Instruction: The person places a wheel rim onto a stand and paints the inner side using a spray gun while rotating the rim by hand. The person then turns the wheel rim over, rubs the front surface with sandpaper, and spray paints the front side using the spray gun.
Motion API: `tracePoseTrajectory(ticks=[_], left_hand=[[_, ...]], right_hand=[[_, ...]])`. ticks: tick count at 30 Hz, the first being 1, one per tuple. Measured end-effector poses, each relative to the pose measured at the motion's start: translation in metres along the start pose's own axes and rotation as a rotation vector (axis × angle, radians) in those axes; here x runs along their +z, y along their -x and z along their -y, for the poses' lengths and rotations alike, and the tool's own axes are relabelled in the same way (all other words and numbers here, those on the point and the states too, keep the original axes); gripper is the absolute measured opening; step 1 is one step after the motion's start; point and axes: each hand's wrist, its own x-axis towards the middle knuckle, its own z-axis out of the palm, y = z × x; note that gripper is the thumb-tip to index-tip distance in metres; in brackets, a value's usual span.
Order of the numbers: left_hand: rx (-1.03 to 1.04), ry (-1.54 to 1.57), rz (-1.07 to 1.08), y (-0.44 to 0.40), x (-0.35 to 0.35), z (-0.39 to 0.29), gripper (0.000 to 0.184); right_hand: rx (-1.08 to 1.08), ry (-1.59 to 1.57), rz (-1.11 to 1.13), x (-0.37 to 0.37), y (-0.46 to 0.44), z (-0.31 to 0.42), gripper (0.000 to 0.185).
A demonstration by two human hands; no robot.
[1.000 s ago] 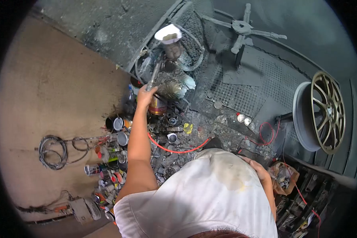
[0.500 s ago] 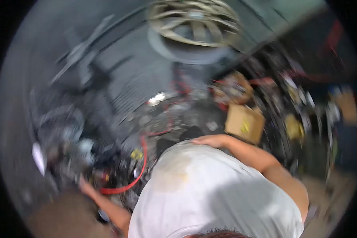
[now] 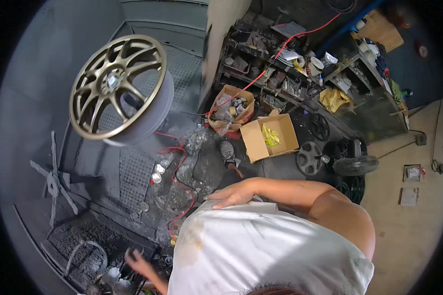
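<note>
White shirt [image 3: 275, 246] fills bottom centre, stained in front. Bronze wheel [image 3: 112, 81] upper left, well apart from both hands. Open cardboard box [image 3: 251, 143] past right hand. Crusted hose loop [image 3: 86, 243] lower left. Right hand [image 3: 234, 193]: flat on shirt. Left hand [image 3: 140, 264]: blurred, fingers parted, looks unloaded, near the hose.

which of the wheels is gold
The big spoked wheel at the upper left: its face is gold, while the wheels by the fan are grey or black.
</note>
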Motion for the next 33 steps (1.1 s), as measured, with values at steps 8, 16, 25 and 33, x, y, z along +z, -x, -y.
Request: tracePoseTrajectory(ticks=[8,16,25,33], left_hand=[[-0.158,0.514,1.033,0.06,0.224,-0.336,0.036],[-0.34,0.207,1.056,0.052,0.247,-0.404,0.036],[-0.547,0.152,1.009,0.056,0.235,-0.469,0.036],[-0.606,0.168,0.995,0.052,0.236,-0.494,0.037]], right_hand=[[-0.222,-0.472,-0.09,-0.234,0.082,-0.145,0.067],[0.256,0.032,-1.75,-0.554,0.15,-0.365,0.032],[0.712,0.104,-1.54,-0.713,0.156,-0.423,0.056],[0.759,0.315,-1.544,-0.726,0.144,-0.452,0.045]])
